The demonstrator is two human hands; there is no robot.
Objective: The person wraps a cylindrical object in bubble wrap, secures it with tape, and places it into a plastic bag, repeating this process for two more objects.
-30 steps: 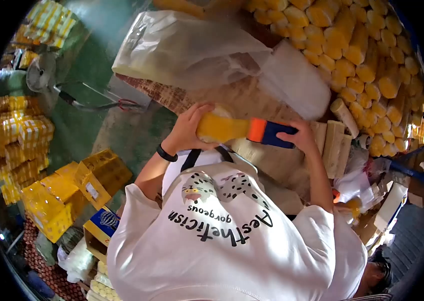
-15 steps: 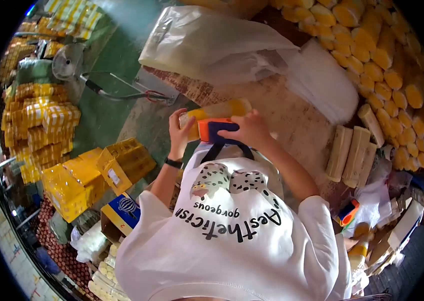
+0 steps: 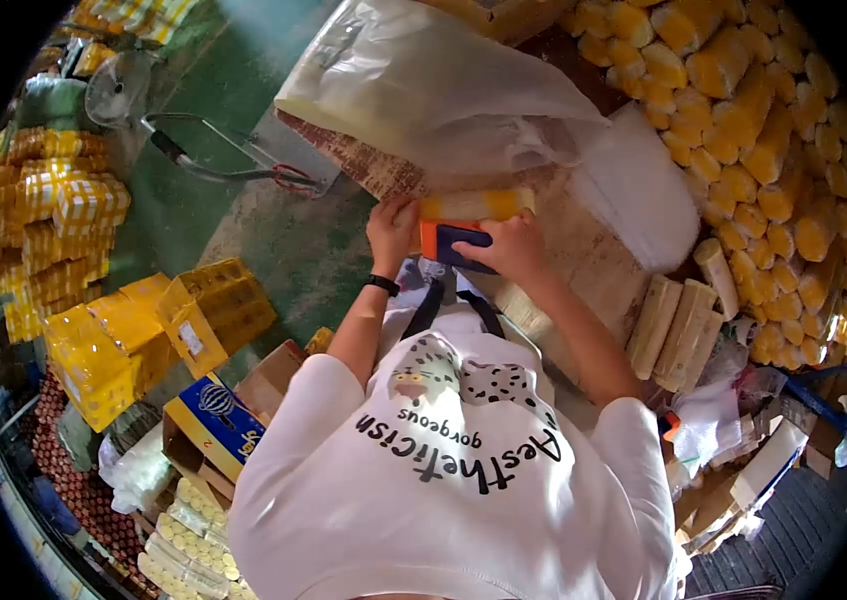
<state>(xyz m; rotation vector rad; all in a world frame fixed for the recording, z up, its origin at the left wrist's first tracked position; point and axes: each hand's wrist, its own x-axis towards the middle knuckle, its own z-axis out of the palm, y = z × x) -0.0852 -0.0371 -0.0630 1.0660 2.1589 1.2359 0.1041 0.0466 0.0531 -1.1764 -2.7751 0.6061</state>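
On the worktable in front of me lies a long yellow-wrapped bundle (image 3: 478,205). My left hand (image 3: 393,237) is closed around its left end, with the fingertips partly hidden. My right hand (image 3: 509,245) is wrapped around an orange and dark blue tape dispenser (image 3: 448,243), which is pressed against the near side of the bundle. The thumb lies across the dispenser's dark blue side. Just beyond the bundle, a large translucent plastic sheet (image 3: 423,90) covers part of the worktable (image 3: 583,235).
Several pale wrapped bundles (image 3: 685,335) lie at the table's right. A tall stack of yellow-ended bundles (image 3: 743,150) rises behind them. Yellow taped cartons (image 3: 118,345) and a blue and yellow box (image 3: 218,425) stand at left. A metal-framed stand (image 3: 213,170) is near the table's far left corner.
The view has shifted. The bundle now lies straighter across, where it was tilted up to the right. My left hand has come closer to the dispenser, which my right hand still holds.
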